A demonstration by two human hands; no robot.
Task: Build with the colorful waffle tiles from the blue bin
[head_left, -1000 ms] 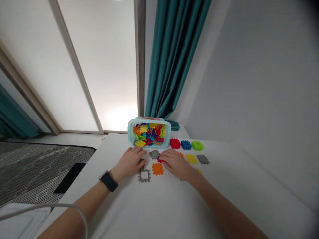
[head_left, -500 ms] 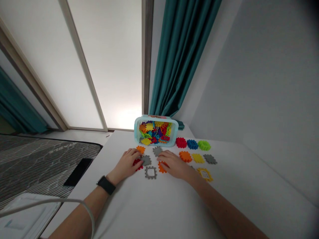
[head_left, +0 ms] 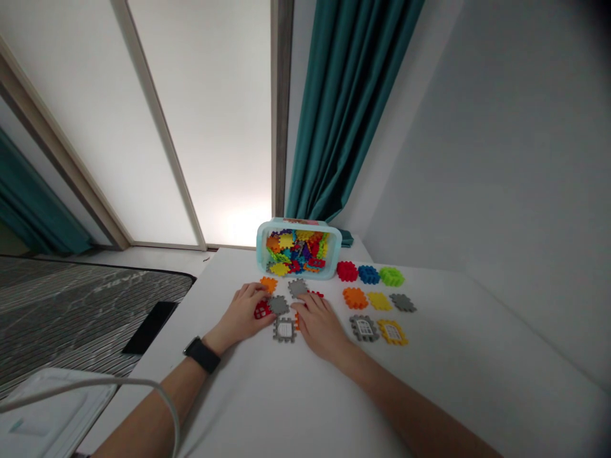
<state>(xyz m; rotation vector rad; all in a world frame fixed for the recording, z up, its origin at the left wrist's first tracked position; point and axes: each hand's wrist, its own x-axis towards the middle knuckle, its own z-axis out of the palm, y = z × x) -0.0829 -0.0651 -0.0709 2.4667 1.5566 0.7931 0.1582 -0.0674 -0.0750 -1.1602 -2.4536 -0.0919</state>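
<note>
My left hand rests on the white table, its fingers and thumb spread around a red window tile. A grey notched tile lies right against that red one, and an orange tile is just beyond my fingertips. Flat over the tiles lies my right hand, fingers apart. It partly hides an orange tile and a red tile. Close to its fingertips is another grey tile. Between the hands, nearer me, sits a grey framed tile.
A light-blue tub of mixed tiles stands behind. To the right are rows of pieces, including a red stack, a blue stack, a green stack and a yellow window tile. A white cable crosses my left forearm.
My right hand has shifted left and toward me, uncovering a grey window tile on the right. The middle grey tiles have slid slightly left. My left hand has barely moved.
</note>
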